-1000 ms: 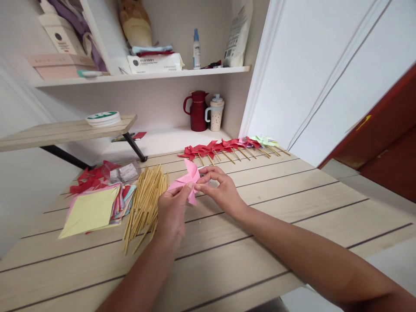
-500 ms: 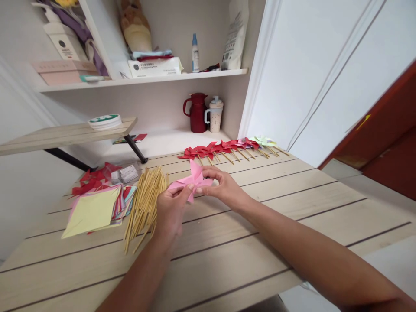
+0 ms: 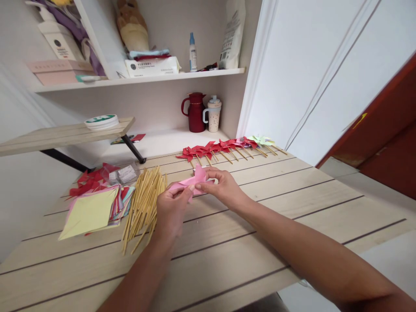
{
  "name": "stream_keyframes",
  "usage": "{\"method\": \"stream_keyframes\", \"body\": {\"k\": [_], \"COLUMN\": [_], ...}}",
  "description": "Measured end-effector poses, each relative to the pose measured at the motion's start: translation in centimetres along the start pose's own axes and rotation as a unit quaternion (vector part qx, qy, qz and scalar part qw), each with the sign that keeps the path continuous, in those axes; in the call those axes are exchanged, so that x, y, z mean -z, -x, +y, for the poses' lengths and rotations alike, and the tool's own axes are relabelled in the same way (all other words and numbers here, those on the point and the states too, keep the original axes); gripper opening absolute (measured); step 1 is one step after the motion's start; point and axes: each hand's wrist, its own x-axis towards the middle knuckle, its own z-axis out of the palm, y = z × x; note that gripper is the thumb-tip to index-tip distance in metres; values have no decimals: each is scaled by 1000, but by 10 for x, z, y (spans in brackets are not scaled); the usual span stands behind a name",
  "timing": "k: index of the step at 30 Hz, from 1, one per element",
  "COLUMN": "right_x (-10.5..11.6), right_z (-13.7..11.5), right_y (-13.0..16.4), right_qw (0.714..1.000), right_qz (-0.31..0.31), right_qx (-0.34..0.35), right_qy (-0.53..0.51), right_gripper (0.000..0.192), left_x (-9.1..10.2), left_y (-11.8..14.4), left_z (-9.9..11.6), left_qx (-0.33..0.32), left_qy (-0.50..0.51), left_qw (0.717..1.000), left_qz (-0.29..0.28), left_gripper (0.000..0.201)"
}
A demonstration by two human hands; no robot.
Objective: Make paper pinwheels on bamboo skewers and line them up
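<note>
Pale slatted wooden table (image 3: 292, 208) bearing bamboo sticks (image 3: 143, 203), stacked coloured paper (image 3: 91, 210), red paper scraps (image 3: 89, 178) and a row of finished pinwheels (image 3: 224, 147)

- The pink paper pinwheel (image 3: 194, 182) lies flatter between my hands, its upper blade lower than a second ago.
- My right hand (image 3: 221, 187) closes in from the open spread it had, fingertips now pinching the centre.
- My left hand (image 3: 171, 209) shifts slightly, thumb pressing the paper's edge.
</note>
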Motion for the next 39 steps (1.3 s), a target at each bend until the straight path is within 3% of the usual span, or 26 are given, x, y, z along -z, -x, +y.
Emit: {"method": "stream_keyframes", "body": {"k": [4, 10, 14, 18, 22, 26, 32, 39], "right_x": [2, -3, -7, -9, -11, -13, -17, -18], "right_z": [-1, 7, 12, 13, 10, 5, -1, -5], "right_y": [1, 2, 3, 1, 1, 3, 6, 8], "right_qw": [997, 996, 997, 991, 974, 966, 963, 963], "right_qz": [-3, 32, 42, 35, 51, 61, 50, 55], "right_qx": [21, 4, -52, -90, -117, -142, -143, -137], "right_qy": [73, 85, 29, -95, -189, -206, -221, -224], "right_gripper": [23, 23, 19, 23, 24, 24, 23, 24], "left_x": [-2, -6, -5, -2, 2, 2, -2, -6], "left_y": [2, 1, -2, -3, -3, -2, 1, 4], "left_z": [-2, -5, -2, 1, 3, 5, 10, 13], "left_qx": [-18, -11, 14, 48, 33, 21, 38, 15], "left_qy": [-19, -7, 40, 62, 28, -4, 39, 70], "left_qw": [1000, 1000, 999, 996, 998, 999, 998, 997], "left_qz": [-2, 14, -18, -52, -47, -43, -25, -20], "left_gripper": [17, 20, 34, 48, 43, 37, 31, 24]}}
